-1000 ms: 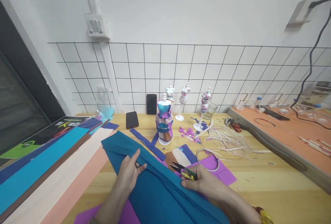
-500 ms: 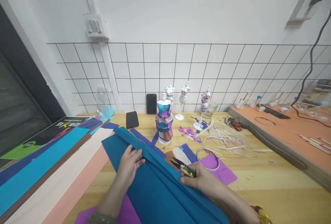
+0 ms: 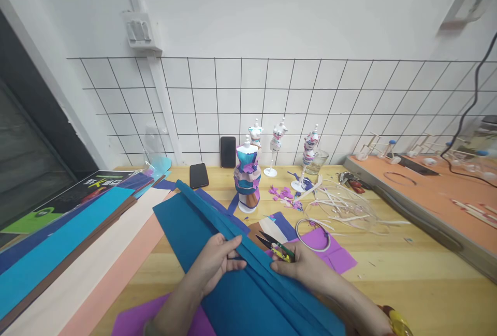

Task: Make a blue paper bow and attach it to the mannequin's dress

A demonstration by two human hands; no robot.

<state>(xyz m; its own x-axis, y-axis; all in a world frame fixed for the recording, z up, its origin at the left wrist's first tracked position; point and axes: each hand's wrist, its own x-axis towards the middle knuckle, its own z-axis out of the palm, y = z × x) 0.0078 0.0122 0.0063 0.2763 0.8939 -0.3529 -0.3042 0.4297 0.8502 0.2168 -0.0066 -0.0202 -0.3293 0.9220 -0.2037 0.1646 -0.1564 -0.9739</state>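
Observation:
A wide sheet of teal-blue crepe paper (image 3: 233, 294) lies slanted before me, its far edge folded over into a narrow band. My left hand (image 3: 219, 263) pinches that band near its middle, thumb on top. Thread snips (image 3: 277, 249) with dark blades and yellow-green handles sit in my right hand (image 3: 301, 266), blades pointing left and apart. The thumb of that hand also rests on the folded edge. Just beyond stands a small dress form (image 3: 247, 175) wrapped in blue, purple and brown paper. Purple paper (image 3: 337, 258) shows beside the right hand.
Long paper strips (image 3: 104, 268) in several colours cover the left side. Two phones (image 3: 199, 176) are at the back, near white mini dress forms (image 3: 278, 136). A metal ring (image 3: 329, 245), tangled pale strips (image 3: 341, 209) and purple scraps (image 3: 283, 193) lie right. An orange board (image 3: 423, 191) borders the table.
My left hand has slid along the folded edge toward the right hand. The fold's far-left end has lifted over. My right hand with the snips stays nearly in place.

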